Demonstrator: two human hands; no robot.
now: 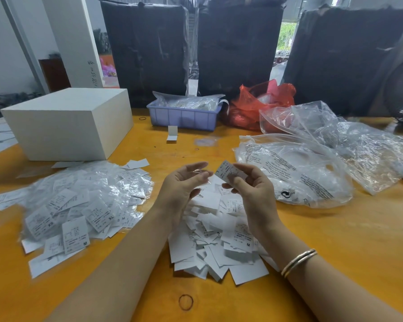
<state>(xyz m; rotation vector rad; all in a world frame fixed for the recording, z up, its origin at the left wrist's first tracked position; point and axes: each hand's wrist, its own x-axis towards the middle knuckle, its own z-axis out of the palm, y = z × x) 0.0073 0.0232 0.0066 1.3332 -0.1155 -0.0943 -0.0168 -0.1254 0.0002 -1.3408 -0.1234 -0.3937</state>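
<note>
An orange wooden table (335,240) is seen stretching across the view, and a heap of white size labels sealed in clear sleeves (79,201) is spread over its left side. Closer in, a loose pile of bare white paper labels (219,240) is heaped at the middle, under both wrists. Above that pile the right hand (251,189) is raised, thumb and curled fingers pinched on one small white printed label (227,171). The label is held in the air between the two hands, printed face up. Its long axis is tilted from upper left down to lower right, and its free end is pointed at the left hand (184,184). That hand is cupped, thumb and fingertips nearly closed on a thin clear plastic sleeve (197,171), which is only faintly seen. Sleeve and label are kept just apart.
</note>
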